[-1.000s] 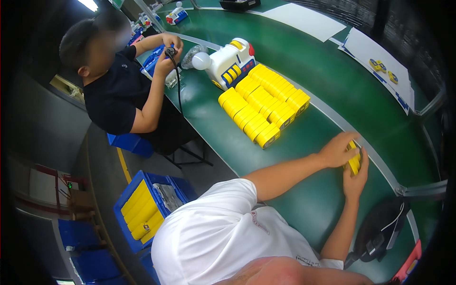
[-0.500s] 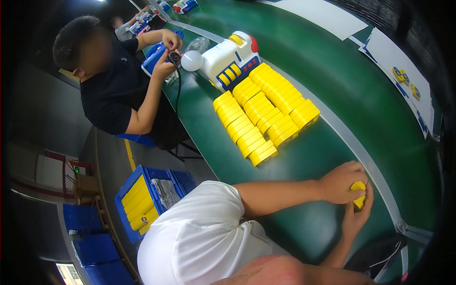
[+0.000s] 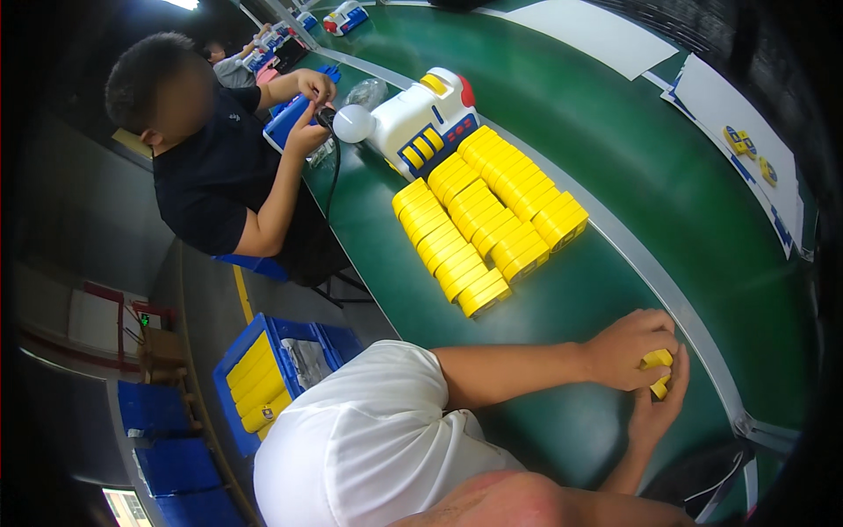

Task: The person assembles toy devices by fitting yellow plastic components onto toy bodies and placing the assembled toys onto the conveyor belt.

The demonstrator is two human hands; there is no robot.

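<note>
Tabletop (image 3: 536,303) of glossy green, flat sheet material, edged by a pale metal rail (image 3: 705,350); on it stands a bulky white-and-blue plastic unit (image 3: 399,132) with a round white knob, and beside it lie rows of thick, rounded yellow plastic-looking blocks (image 3: 443,250), set face to face; well apart from them, near the rail, the left hand (image 3: 625,350) and the right hand (image 3: 673,400) close together around a small, smooth yellow plastic-looking piece (image 3: 656,359); fingers hide much of it, so whether it is one piece or several I cannot tell.

It should be light and stiff, hardly likely to give under a pinch; its smooth skin may slide in damp fingers, and any thin edge or joint could chip if twisted; the surest hold is probably across its outer rim, thumb opposite fingers, with the other hand supporting the far side.
</note>
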